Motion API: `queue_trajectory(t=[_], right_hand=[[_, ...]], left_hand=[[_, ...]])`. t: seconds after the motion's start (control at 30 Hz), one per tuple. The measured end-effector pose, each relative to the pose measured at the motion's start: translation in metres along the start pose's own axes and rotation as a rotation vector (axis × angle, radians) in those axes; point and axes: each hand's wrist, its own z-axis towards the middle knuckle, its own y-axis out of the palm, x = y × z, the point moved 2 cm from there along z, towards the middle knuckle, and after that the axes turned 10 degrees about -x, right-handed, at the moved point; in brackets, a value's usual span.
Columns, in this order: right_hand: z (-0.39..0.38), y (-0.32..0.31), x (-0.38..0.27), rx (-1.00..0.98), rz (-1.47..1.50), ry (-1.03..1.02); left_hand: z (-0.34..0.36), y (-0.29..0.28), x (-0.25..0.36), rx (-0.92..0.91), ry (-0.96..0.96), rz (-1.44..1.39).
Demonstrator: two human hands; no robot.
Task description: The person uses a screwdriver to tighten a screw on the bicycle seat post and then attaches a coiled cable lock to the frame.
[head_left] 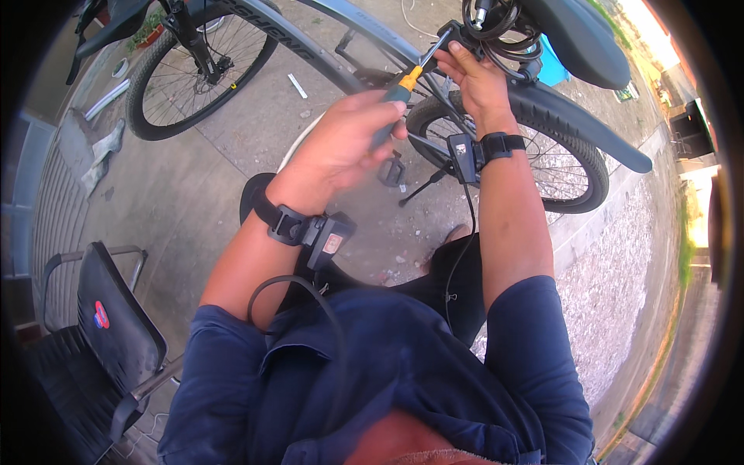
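Observation:
My left hand is closed round the dark green and orange handle of a screwdriver. Its metal shaft slants up to a black bracket just below the bicycle saddle. My right hand holds that bracket, the thumb pressed on it close to the screwdriver's tip; some of the fingers are hidden behind it. A coiled black cable lock hangs right beside the bracket. The grey bicycle stands across the far side, and the exact spot where the tip meets the bracket is too small to make out.
The rear wheel and its black mudguard lie beyond my right forearm, the front wheel at the far left. A black chair stands at my left. Cables run from the devices strapped to both wrists. Rough gravel covers the right side.

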Motion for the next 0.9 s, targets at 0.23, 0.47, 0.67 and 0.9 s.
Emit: queue_trajectory(t=[0.23,0.47,0.67,0.9], right_hand=[[0.001,-0.001,-0.001,0.004,0.016,0.016],[0.002,0.002,0.0,0.017,0.005,-0.006],[0.001,-0.003,0.001,0.003,0.007,0.013],[0.002,0.001,0.001,0.013,0.025,-0.005]], left_hand=[[-0.004,0.007,-0.002,0.253,0.357,0.789],[0.002,0.004,0.0,0.103,0.03,0.387],[-0.002,0.004,-0.003,0.194,0.275,0.601],[-0.002,0.009,0.005,0.276,0.229,0.886]])
